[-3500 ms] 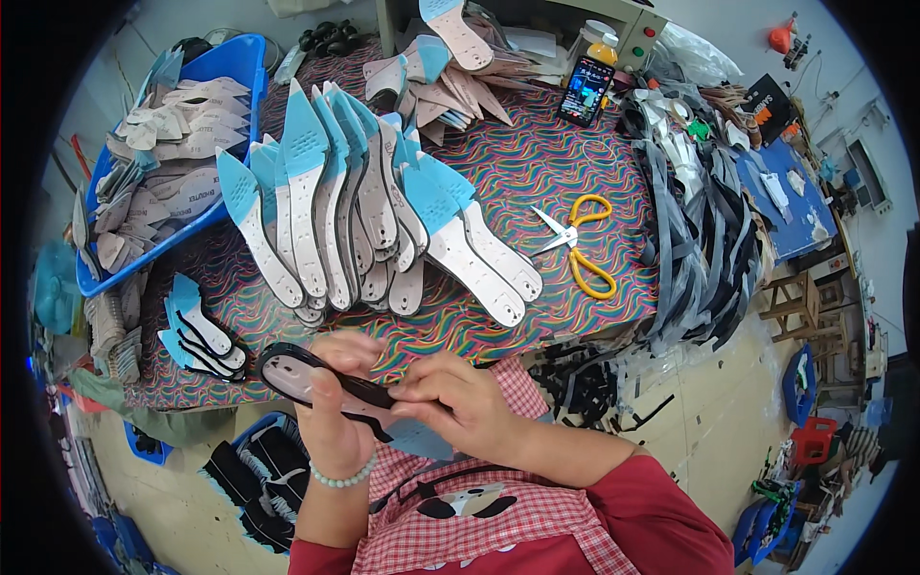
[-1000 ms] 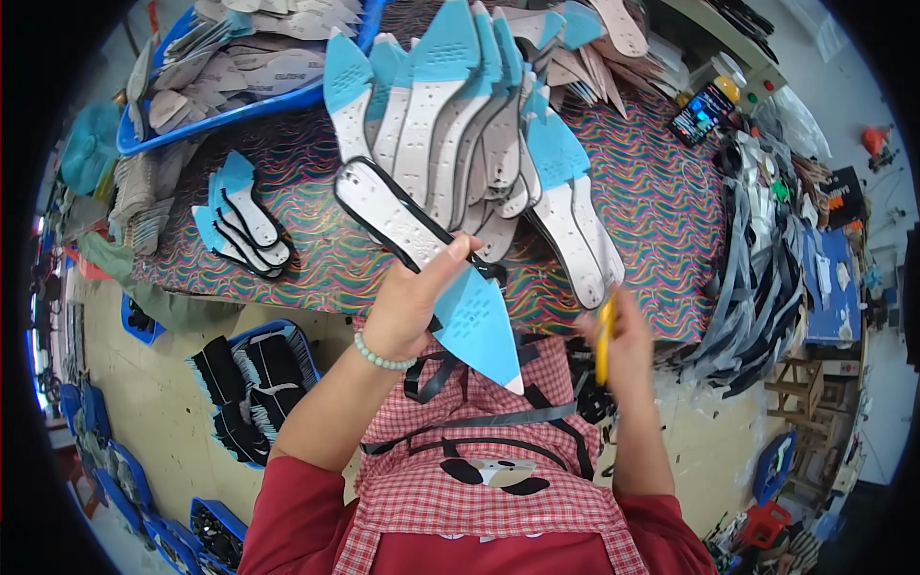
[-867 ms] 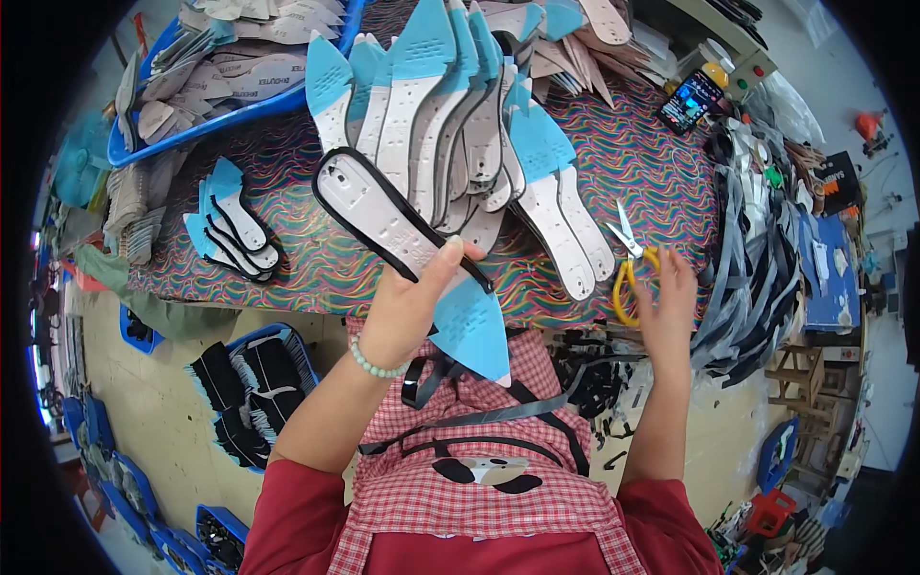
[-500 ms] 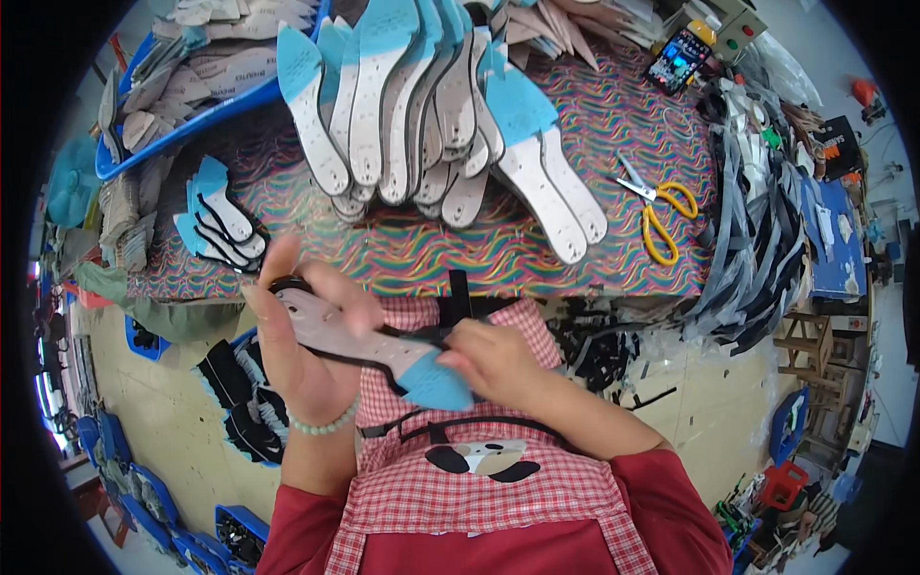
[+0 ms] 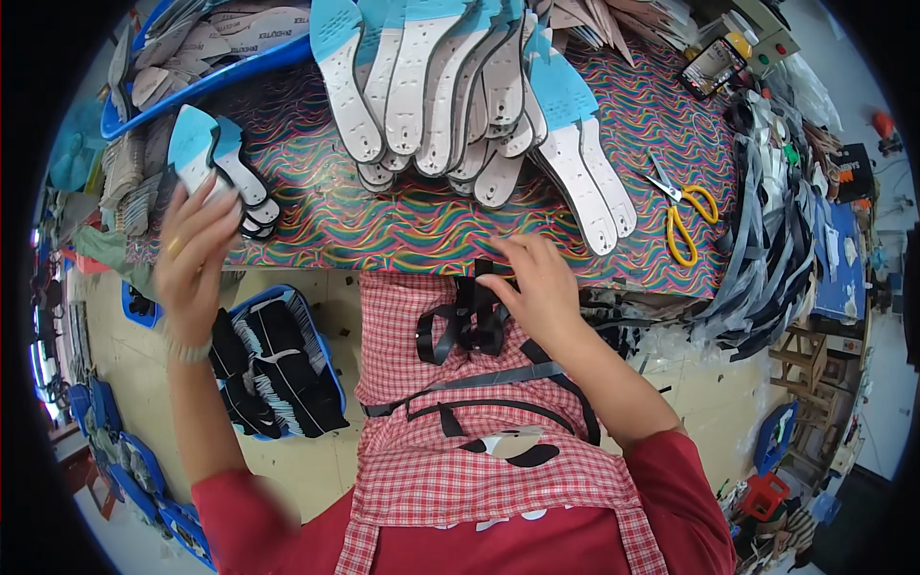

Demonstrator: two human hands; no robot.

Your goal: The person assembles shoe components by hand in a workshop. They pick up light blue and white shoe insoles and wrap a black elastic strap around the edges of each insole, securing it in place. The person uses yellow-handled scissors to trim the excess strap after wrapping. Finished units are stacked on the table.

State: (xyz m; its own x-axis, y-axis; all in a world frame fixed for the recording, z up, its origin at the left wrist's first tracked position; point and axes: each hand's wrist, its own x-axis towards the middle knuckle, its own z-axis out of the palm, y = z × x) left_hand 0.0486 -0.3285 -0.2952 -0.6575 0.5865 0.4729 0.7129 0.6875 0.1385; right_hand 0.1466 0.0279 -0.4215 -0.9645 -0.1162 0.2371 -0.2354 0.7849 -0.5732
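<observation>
Nearest to me, at the bottom of the frame, is the checked apron (image 5: 460, 498), with loose black loops (image 5: 436, 337) in the lap, probably hanging there so the tape stays close to both hands. Just above them, at the table's front edge, a black strip (image 5: 484, 269) stands up, its end presented, I think, for easy picking. The right hand (image 5: 541, 287) is there, half open, thumb and forefinger apart beside that strip; I can't tell whether the thumb touches it.

The left hand (image 5: 196, 254) is off at the left of the frame, fingers long and somewhat spread across the white part of a blue-toed insole (image 5: 195, 134). Blur hides the contact (my feed smears exactly where I'd want it sharp), so I can't say whether the fingers grip it or only rest over it. The insole points its toe up the frame and overlaps the small stack (image 5: 251, 187), whose pieces lie the same way, presumably to keep them aligned. Whether it rests on them I can't tell.

Farther up, the large pile (image 5: 422, 86) is fanned at top centre, toes away, heels toward the wearer, likely so single pieces lift off easily. The yellow-handled scissors (image 5: 677, 196) lie right of it with blades parted, within the right arm's reach. The blue bin (image 5: 240, 81) at upper left and the phone (image 5: 712, 67) at upper right sit beyond, apparently clear of the working edge.
</observation>
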